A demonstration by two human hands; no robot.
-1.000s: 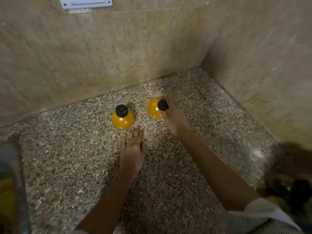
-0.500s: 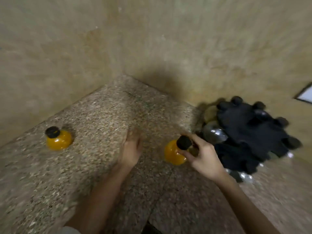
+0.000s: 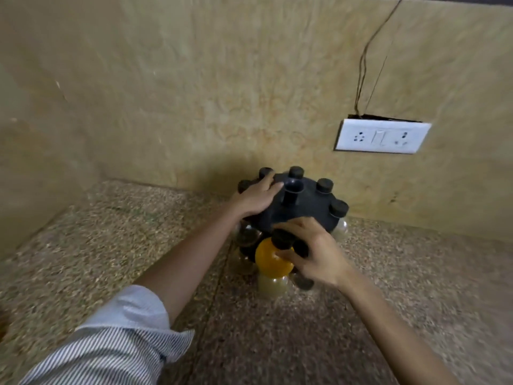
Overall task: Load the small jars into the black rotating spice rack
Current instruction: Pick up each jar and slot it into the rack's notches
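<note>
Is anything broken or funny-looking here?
Yes. Above the white socket plate the wall has a dark ragged gap, and thin wires run up from it. Nothing looks spilled; the right hand holds the yellow jar at the black rack.

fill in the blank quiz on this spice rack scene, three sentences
The left hand rests on ____ of the black plastic rotating spice rack.
The right hand holds a small round yellow-filled jar with a ____ cap.
The white socket plate is mounted on the beige ____.
Missing words: top, black, wall.
</note>
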